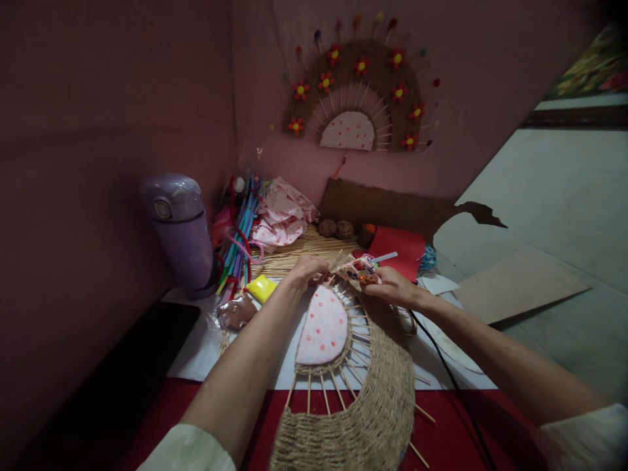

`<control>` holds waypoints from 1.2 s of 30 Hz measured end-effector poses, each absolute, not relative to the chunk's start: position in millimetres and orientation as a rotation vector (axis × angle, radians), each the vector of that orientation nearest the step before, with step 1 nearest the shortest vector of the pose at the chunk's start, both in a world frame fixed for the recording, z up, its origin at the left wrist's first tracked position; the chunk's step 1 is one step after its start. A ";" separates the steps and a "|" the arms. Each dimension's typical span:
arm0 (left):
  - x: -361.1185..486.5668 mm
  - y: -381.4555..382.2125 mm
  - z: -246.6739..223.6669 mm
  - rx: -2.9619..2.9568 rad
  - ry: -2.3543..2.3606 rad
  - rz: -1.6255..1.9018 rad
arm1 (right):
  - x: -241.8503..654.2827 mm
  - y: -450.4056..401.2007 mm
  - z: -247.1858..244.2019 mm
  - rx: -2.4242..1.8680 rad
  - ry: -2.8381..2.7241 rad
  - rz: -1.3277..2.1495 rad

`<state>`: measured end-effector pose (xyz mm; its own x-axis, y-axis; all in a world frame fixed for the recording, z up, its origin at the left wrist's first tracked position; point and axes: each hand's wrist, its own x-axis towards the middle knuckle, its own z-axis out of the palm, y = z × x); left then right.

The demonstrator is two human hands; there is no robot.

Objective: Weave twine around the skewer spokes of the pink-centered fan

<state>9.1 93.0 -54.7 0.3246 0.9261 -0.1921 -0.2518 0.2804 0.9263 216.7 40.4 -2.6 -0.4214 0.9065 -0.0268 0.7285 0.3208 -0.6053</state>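
A half-ring of woven twine (pixel 392 366) on thin sticks lies tilted in front of me, its near end toward my body. At its centre is a half-round panel of white cloth with red dots (pixel 322 327), joined to the ring by the bare sticks. My left hand (pixel 310 271) is closed at the far end of this piece, beside the panel's top corner. My right hand (pixel 387 284) is wrapped round a glue gun (pixel 362 267) with a patterned body. A pale glue stick (pixel 384 257) juts from its back. The nozzle is by my left fingers, hard to make out.
A purple bottle (pixel 181 229), pipe cleaners (pixel 245 222), dotted cloth (pixel 282 212) and a yellow packet (pixel 261 288) stand left. Behind are twine balls (pixel 344 229), red sheet (pixel 400 250) and cardboard (pixel 383 203). A black cable (pixel 449 373) runs right. A finished half-ring (pixel 360 65) hangs on the wall.
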 end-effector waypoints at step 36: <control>9.5 81.4 -38.6 0.917 1.009 0.919 | 221.5 42.0 -8.5 -1.628 -2.280 0.801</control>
<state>9.5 81.4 -38.6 0.2605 0.9249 -0.2770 -0.1905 0.3305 0.9244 221.5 42.0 -8.5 -0.3581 0.9251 -0.1263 0.8009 0.2349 -0.5508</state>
